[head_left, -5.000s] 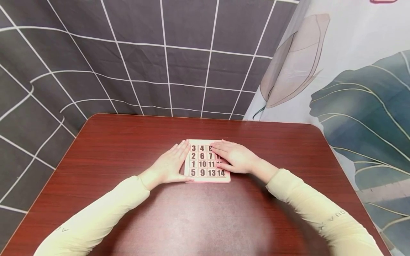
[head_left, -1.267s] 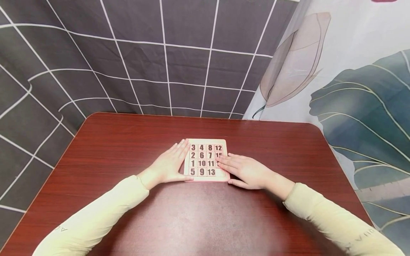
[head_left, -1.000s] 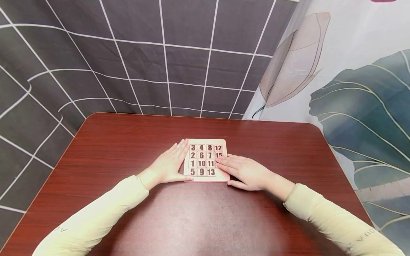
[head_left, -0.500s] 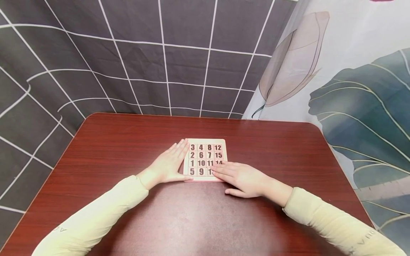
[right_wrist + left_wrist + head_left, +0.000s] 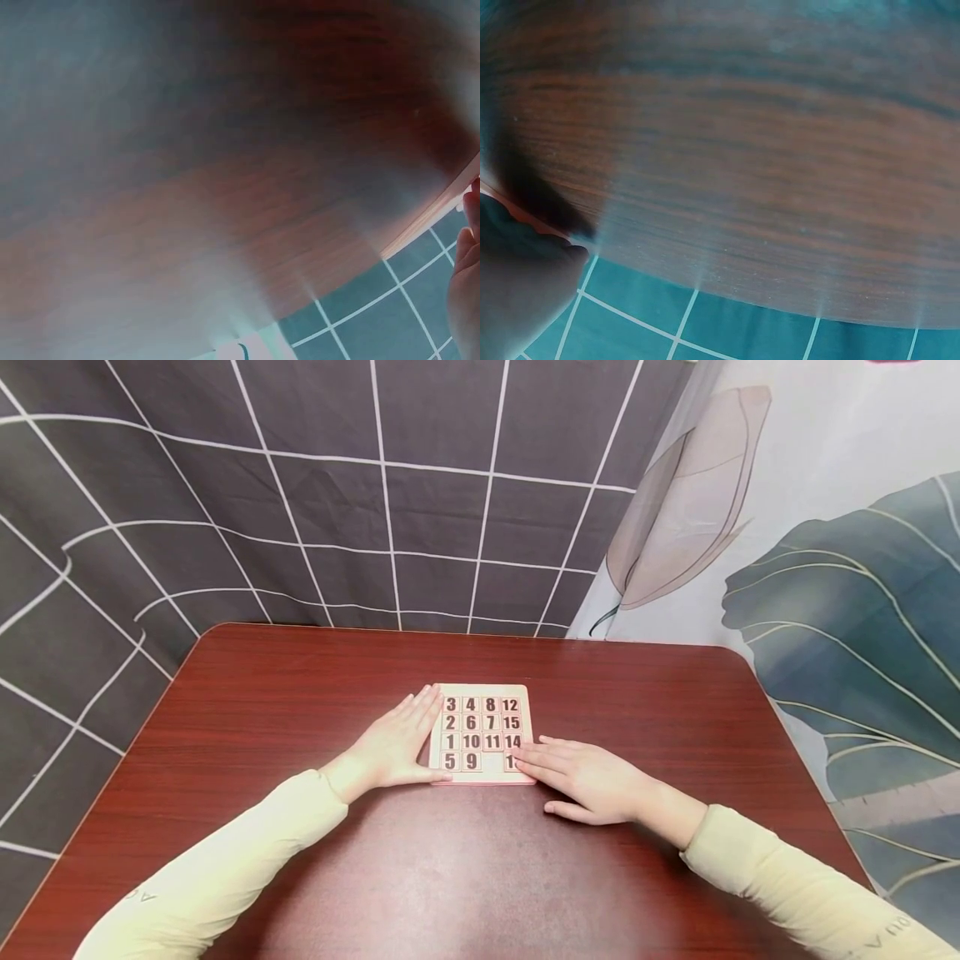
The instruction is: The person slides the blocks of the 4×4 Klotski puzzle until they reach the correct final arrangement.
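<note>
Moved tile: Half a moment ago the 13 tile [image 5: 510, 763] was third in the near row. Now it looks to be in the near right corner, but fingertips hide part of its number, so I can't be sure.
Gap: The gap [image 5: 492, 762] now sits right of the 9 tile [image 5: 471, 762] and on the near side of the 11 tile [image 5: 492, 742]. I think only those two and the corner tile have room to slide.
Right hand: The right hand [image 5: 592, 779] has straight fingers touching the corner tile. Its thumb is off the board.
Left hand: The left hand [image 5: 386, 747] has straight fingers along the left edge, thumb on the near left corner.
Number board: The number board [image 5: 480, 690] lies flat on the worktop [image 5: 450, 860], well apart from the worktop's left and right edges. Wood shows past its far edge too.
</note>
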`<control>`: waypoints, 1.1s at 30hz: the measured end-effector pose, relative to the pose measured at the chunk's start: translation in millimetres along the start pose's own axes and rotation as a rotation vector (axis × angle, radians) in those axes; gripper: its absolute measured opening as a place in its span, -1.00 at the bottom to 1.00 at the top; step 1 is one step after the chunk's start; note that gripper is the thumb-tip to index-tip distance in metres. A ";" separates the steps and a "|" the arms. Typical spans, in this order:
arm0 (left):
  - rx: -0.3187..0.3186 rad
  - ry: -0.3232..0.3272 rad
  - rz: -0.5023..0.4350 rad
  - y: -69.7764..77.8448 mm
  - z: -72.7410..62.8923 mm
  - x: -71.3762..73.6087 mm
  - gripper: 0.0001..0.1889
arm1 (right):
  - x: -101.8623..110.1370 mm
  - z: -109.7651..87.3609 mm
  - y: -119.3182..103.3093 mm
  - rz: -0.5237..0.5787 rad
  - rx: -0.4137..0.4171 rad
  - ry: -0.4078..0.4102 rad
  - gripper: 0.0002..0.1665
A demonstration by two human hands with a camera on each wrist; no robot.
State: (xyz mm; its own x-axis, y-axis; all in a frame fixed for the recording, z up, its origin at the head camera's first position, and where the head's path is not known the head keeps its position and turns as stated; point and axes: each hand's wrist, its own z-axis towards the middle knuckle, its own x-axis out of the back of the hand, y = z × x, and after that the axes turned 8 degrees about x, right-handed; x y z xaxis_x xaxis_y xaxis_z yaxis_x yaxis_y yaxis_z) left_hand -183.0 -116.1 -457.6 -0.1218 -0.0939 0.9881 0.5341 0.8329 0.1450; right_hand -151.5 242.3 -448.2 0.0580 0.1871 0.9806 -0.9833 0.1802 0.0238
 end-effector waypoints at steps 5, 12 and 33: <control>-0.001 -0.002 -0.003 -0.1 -0.4 0.9 0.27 | -2.1 7.6 -0.7 0.019 0.005 0.006 -0.22; 0.005 -0.010 -0.008 -1.0 0.4 -0.4 0.27 | -6.5 34.9 -1.5 0.016 0.059 -0.001 -0.19; -0.001 -0.007 0.009 -2.6 2.0 -2.5 0.29 | -6.3 21.6 -1.0 0.017 0.036 -0.011 -0.24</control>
State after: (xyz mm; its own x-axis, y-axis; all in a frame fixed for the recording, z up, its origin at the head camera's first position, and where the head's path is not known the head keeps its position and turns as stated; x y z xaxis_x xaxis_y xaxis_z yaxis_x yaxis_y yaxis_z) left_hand -185.8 -117.0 -460.5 -0.1225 -0.0823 0.9890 0.5362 0.8331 0.1358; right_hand -154.6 220.1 -450.1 0.0397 0.1787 0.9831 -0.9897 0.1424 0.0141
